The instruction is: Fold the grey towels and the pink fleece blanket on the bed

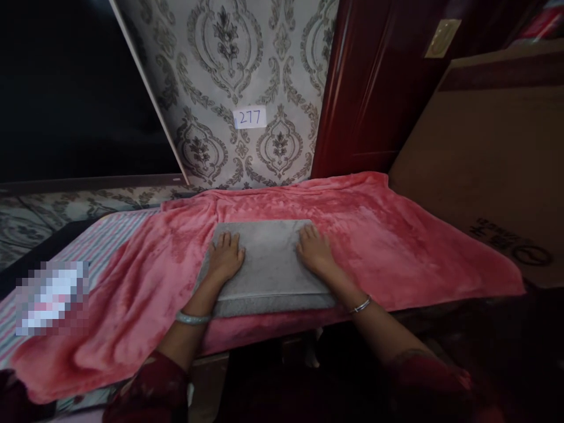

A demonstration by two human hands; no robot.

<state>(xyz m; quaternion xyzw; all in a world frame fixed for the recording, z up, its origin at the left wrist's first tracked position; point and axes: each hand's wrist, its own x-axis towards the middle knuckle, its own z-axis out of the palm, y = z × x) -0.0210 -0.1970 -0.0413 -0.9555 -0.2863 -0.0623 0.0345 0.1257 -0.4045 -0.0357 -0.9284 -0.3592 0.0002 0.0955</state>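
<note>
My left hand, right hand rest flat, grasping nothing, on gray cloth. Likely light, soft; best hold: side edges.

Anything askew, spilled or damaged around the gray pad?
The pink blanket looks askew: folds bunch at its left side, where striped cloth shows uncovered. The gray pad under the left hand and right hand looks flat; no spill or damage shows.

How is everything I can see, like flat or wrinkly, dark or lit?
Left hand: open, resting on the gray cloth
Right hand: open, resting on it too
Gray cloth: lying flat
Pink blanket: spread out, wrinkly at left
Screen: dark
Number card: up on the wall
</note>
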